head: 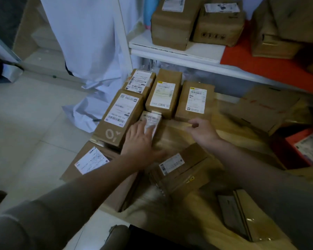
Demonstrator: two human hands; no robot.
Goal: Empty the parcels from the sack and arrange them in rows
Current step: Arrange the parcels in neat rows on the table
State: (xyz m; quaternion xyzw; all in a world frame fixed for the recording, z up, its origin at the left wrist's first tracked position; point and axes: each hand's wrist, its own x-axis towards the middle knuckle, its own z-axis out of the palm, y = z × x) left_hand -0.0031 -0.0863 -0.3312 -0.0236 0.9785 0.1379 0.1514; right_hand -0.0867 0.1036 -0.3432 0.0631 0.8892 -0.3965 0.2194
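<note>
While the left hand (139, 139) lies flat with straight fingers on the small parcel (150, 121), pressing it down, the step looks to be seating that parcel in its row — best done by sliding it snug against the long box (116, 117) just left of it and up to the two labelled boxes behind, keeping the label upward. The right hand (201, 131), to the right of the small parcel, hangs loosely curled and holds nothing; it could square the parcel's free side.

Nearer than the small parcel, a loose box (181, 166) lies askew under both forearms — it may crowd the next row. Left of that sits a flat box (90, 160).

Behind the small parcel stand the middle box (163, 94) and the right box (196, 100), touching side by side. Farther left, a pale sack (90, 109) slumps on the floor. Beyond, a shelf (175, 51) carries more boxes.
</note>
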